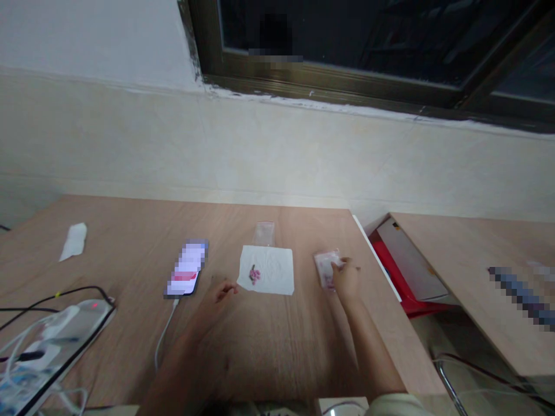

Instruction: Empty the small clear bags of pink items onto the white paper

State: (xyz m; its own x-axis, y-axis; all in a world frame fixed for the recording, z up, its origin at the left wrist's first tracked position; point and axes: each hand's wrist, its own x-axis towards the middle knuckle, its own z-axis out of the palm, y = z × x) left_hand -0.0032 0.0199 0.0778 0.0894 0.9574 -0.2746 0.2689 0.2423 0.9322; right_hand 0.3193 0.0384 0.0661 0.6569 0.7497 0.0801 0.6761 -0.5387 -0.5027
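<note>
Wood-grain desktop (269,346) runs up to a pale tiled wall (269,150) beneath a dark window. On its right part lies a small clear packet with whitish and pink contents (324,264), under the fingers of the right hand (348,283). Those fingers are partly bent, thumb over the packet; whether they pinch it or only press is hard to tell. Such thin film probably slips and crinkles, so a light hold at the edge, with the packet flat on the wood, should serve best; squeezing the middle could push small pieces out.

To its left is a white sheet of paper (277,270) bearing a little pink flower with green leaves (255,274), best left undisturbed. Near the sheet's lower left corner, the left hand (219,293) is loosely curled; its hidden inner side leaves unclear whether it holds anything. An empty-looking transparent sleeve (264,233) sits just beyond the sheet.

Blur hides what the packet contains and whether its mouth is open. The phone's screen (187,271) is pixelated, and the frame cuts off the power strip (65,329) and both arms.
</note>
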